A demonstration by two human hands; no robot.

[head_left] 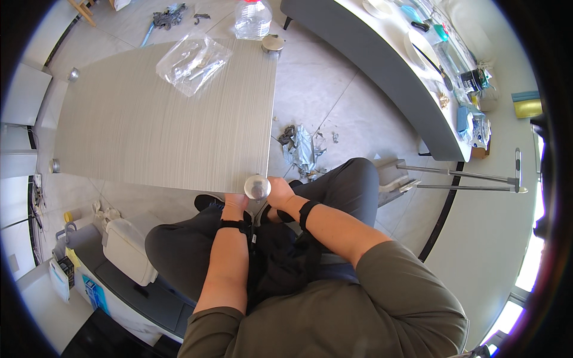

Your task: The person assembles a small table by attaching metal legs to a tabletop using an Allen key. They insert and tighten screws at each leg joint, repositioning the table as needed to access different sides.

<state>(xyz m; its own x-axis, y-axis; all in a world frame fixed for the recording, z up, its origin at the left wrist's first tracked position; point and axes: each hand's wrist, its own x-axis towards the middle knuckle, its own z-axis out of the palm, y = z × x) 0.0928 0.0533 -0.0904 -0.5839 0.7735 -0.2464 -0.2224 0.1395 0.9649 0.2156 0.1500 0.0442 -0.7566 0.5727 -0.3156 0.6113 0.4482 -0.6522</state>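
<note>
A wood-grained, greyish-beige table panel (pixel 161 131) with round metal feet at its corners lies in front of me. My left hand (pixel 236 200) is at its near right corner, left of a silver disc-shaped foot (pixel 257 187). On the other side of that foot, my right hand (pixel 280 192) closes around the same corner. The panel edge and the foot hide most of my fingers, so the exact grip on each side is partly out of sight. A clear plastic bag (pixel 194 61) with small things inside rests on the far part of the panel.
Crumpled silver-grey wrapping scraps (pixel 303 148) lie on the tiled floor right of the panel. Beyond it stands a clear jug with a red cap (pixel 253 21). A cluttered white-topped counter (pixel 382 42) curves along the right. A folded metal-handled trolley (pixel 459 175) is beside my knee; a white bag (pixel 127 250) sits left.
</note>
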